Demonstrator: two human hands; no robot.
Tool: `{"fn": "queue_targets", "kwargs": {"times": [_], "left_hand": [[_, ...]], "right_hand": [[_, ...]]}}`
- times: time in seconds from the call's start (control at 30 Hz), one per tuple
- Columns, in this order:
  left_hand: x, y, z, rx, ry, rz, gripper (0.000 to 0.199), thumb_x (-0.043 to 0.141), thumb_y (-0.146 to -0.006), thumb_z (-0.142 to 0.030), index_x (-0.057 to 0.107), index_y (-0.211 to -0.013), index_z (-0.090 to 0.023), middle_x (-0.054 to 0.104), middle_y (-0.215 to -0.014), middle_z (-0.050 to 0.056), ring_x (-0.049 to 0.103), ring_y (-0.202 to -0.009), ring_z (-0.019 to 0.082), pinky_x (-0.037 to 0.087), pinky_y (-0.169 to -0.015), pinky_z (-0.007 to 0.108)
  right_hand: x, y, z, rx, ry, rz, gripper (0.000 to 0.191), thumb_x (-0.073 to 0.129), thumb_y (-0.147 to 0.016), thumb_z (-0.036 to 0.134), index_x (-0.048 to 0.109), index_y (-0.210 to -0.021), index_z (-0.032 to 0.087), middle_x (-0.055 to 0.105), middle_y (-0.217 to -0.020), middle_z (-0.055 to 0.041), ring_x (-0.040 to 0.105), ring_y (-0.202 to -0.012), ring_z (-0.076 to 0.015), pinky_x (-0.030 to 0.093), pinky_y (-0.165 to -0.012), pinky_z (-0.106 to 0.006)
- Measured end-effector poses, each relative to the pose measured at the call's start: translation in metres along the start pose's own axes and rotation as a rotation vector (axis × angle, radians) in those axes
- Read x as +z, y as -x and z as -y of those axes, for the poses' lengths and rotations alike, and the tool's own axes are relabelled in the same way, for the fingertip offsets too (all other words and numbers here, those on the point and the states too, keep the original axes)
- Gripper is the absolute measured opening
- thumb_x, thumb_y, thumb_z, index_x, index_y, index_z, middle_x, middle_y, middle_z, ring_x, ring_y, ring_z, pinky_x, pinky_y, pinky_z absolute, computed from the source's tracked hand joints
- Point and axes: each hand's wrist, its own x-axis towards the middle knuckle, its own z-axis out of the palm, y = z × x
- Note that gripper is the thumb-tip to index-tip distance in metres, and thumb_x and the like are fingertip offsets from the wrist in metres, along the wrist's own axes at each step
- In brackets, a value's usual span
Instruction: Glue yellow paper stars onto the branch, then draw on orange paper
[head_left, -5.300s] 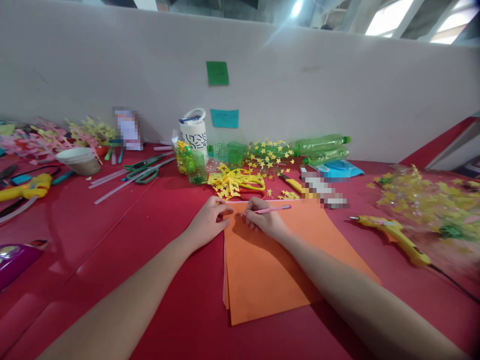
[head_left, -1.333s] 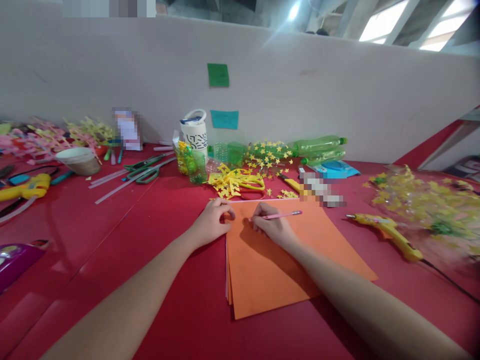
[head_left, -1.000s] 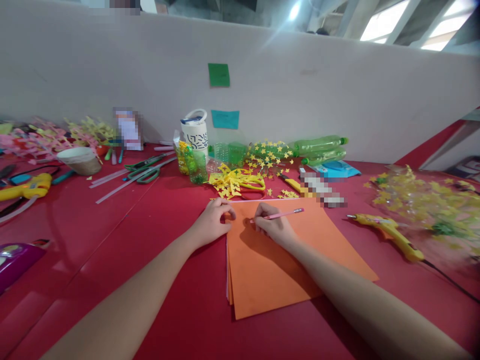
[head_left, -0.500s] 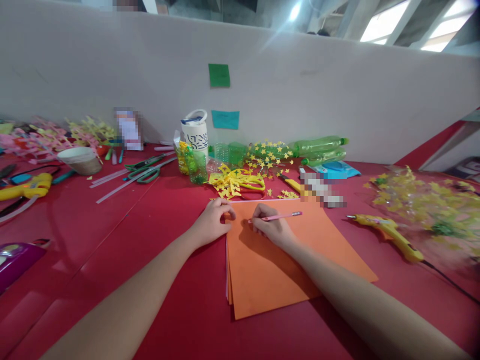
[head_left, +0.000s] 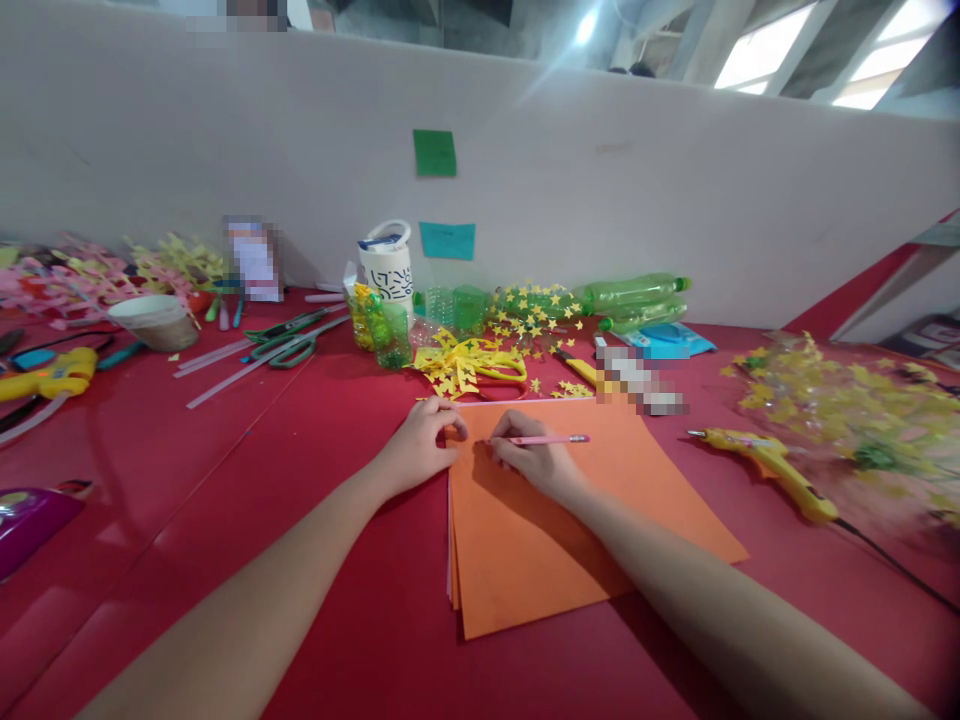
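Note:
A pink pencil (head_left: 551, 439) with an eraser end is pinched in my right hand (head_left: 536, 455), its tip down near the upper left of an orange paper sheet (head_left: 540, 560). That sheet tops a small stack, with other edges showing along its left side. My left hand (head_left: 420, 445) rests at the stack's upper left edge, thumb and curved fingers apart, holding nothing. Just beyond the paper lie yellow-handled scissors (head_left: 504, 374) beside a bunch of yellow paper strips (head_left: 450, 368).
A yellow glue gun (head_left: 772, 465) with a cord lies on the right, near blurred yellow star decorations (head_left: 817, 400). Green plastic bottles (head_left: 637, 295), a white tumbler (head_left: 386, 272) and green-handled scissors (head_left: 289, 348) stand or lie behind. Another yellow glue gun (head_left: 56, 378) is at far left.
My right hand has shifted slightly left with the pencil, whose shaft now lies flatter. My left hand stays at the paper's edge. The whole view has drifted slightly.

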Motion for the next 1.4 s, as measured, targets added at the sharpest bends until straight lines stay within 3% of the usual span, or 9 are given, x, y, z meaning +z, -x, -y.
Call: {"fn": "queue_targets", "kwargs": {"times": [0.27, 0.83, 1.4], "left_hand": [[0.0001, 0.0003, 0.0000, -0.002, 0.000, 0.009, 0.021, 0.054, -0.066, -0.010, 0.061, -0.081, -0.021, 0.049, -0.108, 0.005, 0.048, -0.104, 0.023, 0.040, -0.094, 0.039], [-0.0004, 0.0007, -0.0006, 0.002, 0.012, 0.001, 0.018, 0.055, -0.066, -0.009, 0.061, -0.079, -0.020, 0.050, -0.107, 0.005, 0.048, -0.102, 0.023, 0.042, -0.092, 0.038], [-0.0015, 0.0008, -0.0021, -0.011, 0.009, 0.012, 0.016, 0.056, -0.067, -0.011, 0.061, -0.080, -0.020, 0.049, -0.108, 0.006, 0.048, -0.103, 0.023, 0.041, -0.093, 0.039]], "right_hand": [[0.0002, 0.0003, -0.0008, -0.027, 0.034, 0.003, 0.004, 0.049, -0.076, 0.019, 0.050, -0.072, 0.019, 0.057, -0.061, 0.0032, 0.048, -0.053, -0.0101, 0.033, -0.049, -0.021], [-0.0005, 0.0005, -0.0069, 0.014, 0.060, -0.120, 0.006, 0.048, -0.072, 0.019, 0.046, -0.066, 0.020, 0.053, -0.054, 0.0044, 0.045, -0.046, -0.0089, 0.031, -0.043, -0.019], [-0.0018, 0.0002, -0.0058, 0.015, 0.069, -0.129, 0.006, 0.048, -0.070, 0.018, 0.045, -0.065, 0.020, 0.052, -0.053, 0.0046, 0.044, -0.045, -0.0090, 0.031, -0.042, -0.019]]}}
